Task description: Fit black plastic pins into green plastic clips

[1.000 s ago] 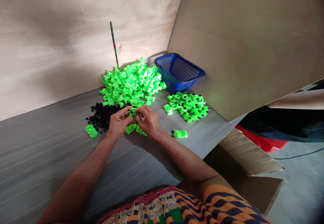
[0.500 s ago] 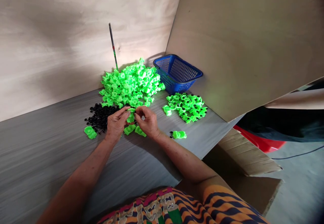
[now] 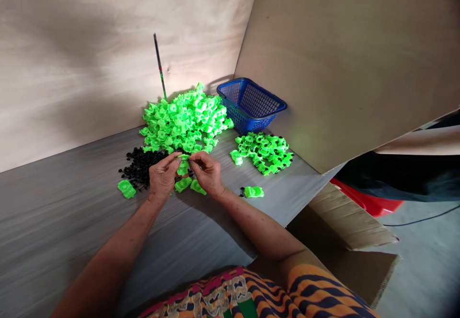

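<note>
Between my two hands a green plastic toy car body [image 3: 183, 157] is pinched by the fingertips. My left hand [image 3: 162, 176] grips its left side, closed. On its right side my right hand [image 3: 207, 170] is closed too, thumb against index finger. A thin dark piece, apparently a wheel axle, seems to lie across the body, but the fingers partly cover it. Below the hands rest loose green car bodies [image 3: 183, 184]. The heap of black wheel axles [image 3: 142, 164] lies beside and behind my left hand. Farther back rises a large pile of green car bodies [image 3: 185, 119].
A blue plastic basket [image 3: 247, 117] stands against the wooden partition [image 3: 323, 69]. In front of it are green cars with black wheels [image 3: 266, 150]. One car [image 3: 254, 192] lies nearer the right edge, another body [image 3: 126, 189] at left. An open cardboard box [image 3: 345, 241] sits below the table.
Both hands stay in nearly the same place, still pinching the green car body. The fingers have shifted only slightly, and the whole view has moved a little.
</note>
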Demonstrator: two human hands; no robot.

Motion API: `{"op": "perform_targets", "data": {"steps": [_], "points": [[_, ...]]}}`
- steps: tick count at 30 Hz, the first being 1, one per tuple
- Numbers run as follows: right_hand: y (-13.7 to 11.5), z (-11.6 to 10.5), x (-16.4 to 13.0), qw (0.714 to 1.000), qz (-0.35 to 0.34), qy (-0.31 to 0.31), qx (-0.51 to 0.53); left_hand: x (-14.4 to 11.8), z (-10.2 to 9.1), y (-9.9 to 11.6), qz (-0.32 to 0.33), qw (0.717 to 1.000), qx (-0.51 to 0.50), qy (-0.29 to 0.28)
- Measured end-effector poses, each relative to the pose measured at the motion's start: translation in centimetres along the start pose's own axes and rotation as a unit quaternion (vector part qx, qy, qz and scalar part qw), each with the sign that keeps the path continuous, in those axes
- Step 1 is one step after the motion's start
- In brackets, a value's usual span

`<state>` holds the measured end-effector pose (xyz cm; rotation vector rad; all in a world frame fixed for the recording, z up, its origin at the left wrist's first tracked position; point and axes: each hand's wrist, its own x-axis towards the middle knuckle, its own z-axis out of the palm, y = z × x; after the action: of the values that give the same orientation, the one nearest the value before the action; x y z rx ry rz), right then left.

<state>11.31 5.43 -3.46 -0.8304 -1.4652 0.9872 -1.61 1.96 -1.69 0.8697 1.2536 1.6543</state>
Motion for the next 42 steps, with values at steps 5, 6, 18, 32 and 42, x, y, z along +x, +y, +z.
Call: {"op": "perform_targets", "data": {"steps": [5, 6, 18, 32, 42], "points": [[0.3, 0.3, 0.3, 1.0, -0.019, 0.019, 0.016, 0.1, 0.2, -0.1, 0.02, 0.999, 0.023, 0.02], [0.5, 0.4, 0.4, 0.999, -0.018, 0.023, 0.018, 0.1, 0.2, -0.1, 0.019, 0.999, 0.023, 0.021], [-0.7, -3.6, 1.8, 0.993, -0.012, -0.077, -0.087, 0.8, -0.3, -0.2, -0.053, 0.998, -0.015, 0.002], [-5.9, -15.1, -6.1, 0.69, 0.141, -0.315, -0.636, 1.7, -0.9, -0.5, -0.034, 0.998, -0.043, 0.02], [-3.5, -6.8, -0.7, 0.677, 0.109, -0.333, -0.647, 1.7, -0.9, 0.0, -0.006, 0.999, -0.035, 0.022]]}}
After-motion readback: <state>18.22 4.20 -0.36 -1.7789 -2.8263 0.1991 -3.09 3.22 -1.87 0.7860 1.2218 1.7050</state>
